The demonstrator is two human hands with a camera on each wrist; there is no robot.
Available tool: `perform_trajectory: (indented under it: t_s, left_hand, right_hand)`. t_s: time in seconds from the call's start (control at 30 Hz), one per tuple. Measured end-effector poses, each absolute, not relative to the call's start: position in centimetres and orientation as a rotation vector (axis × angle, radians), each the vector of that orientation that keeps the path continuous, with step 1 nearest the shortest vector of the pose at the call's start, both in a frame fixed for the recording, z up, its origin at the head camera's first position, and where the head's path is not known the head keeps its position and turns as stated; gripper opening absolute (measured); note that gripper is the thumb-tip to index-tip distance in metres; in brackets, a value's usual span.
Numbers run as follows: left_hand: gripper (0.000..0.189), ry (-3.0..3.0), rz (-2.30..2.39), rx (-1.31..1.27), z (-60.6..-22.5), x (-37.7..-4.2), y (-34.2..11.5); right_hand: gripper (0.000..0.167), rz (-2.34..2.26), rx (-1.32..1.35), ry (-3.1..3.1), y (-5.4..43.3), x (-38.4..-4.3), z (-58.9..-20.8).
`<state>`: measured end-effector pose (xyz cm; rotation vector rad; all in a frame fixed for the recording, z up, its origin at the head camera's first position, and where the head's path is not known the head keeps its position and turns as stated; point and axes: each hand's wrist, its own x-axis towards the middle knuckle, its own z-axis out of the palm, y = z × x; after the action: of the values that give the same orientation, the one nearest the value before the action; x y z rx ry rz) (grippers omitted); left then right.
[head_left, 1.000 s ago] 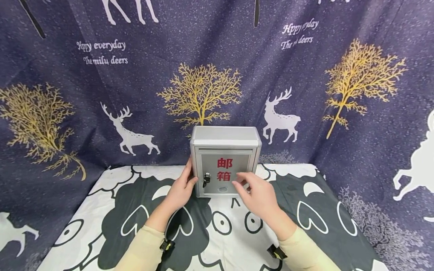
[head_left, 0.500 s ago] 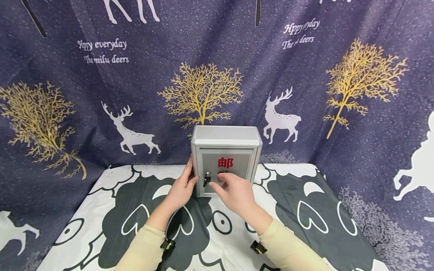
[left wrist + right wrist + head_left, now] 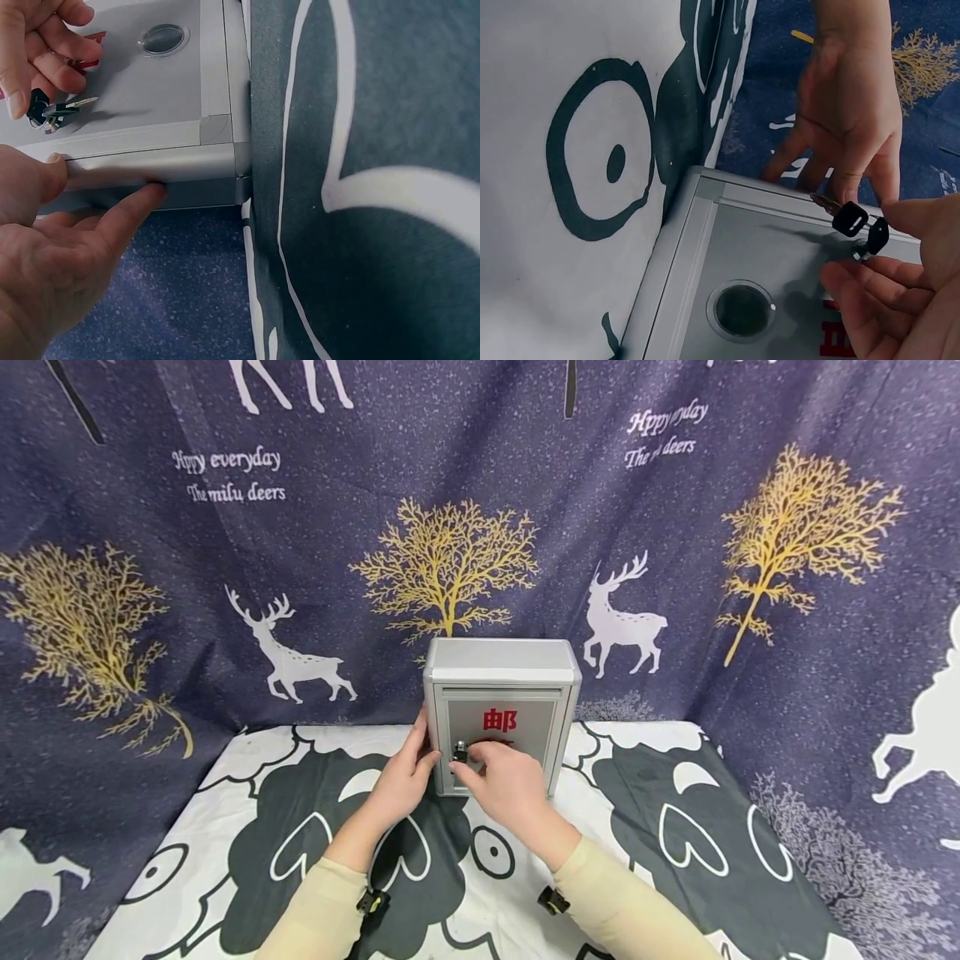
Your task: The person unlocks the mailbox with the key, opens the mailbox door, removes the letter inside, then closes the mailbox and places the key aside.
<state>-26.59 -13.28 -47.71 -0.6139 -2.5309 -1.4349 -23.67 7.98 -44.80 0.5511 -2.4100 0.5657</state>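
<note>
A silver-grey metal mailbox (image 3: 502, 662) with red characters stands upright on the cloth against the backdrop. My left hand (image 3: 403, 783) holds its left side, thumb on the front frame and fingers along the side wall (image 3: 199, 193). At the left of the door is a lock with a black-headed key (image 3: 877, 235); a second key (image 3: 849, 218) dangles beside it. My right hand (image 3: 510, 782) has its thumb and curled fingers round the key in the lock, the thumb touching its black head. That hand covers the lower red character in the head view.
A black-and-white patterned cloth (image 3: 300, 810) covers the surface under the mailbox. Right behind it hangs a dark blue backdrop (image 3: 480, 468) printed with deer and trees. The door has a narrow slot along its top and a small oval window (image 3: 740, 310) low down.
My right hand has moved left across the mailbox door to the key in the lock. The left hand has stayed on the mailbox's left side.
</note>
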Motion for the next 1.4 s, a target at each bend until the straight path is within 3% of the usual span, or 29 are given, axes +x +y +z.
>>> perform_trajectory:
  t_s: [0.93,1.4]
  left_hand:
    - [0.083,-2.526,-1.432,-0.616,-47.9,-26.8,-13.4]
    - [0.083,-2.522,-1.421,-0.618,-48.0,-26.6,-13.5]
  right_hand:
    - [0.022,0.678,0.537,-2.374,6.9,-23.7,-44.9]
    - [0.026,1.009,0.455,-2.462,6.8,-23.6,-45.3]
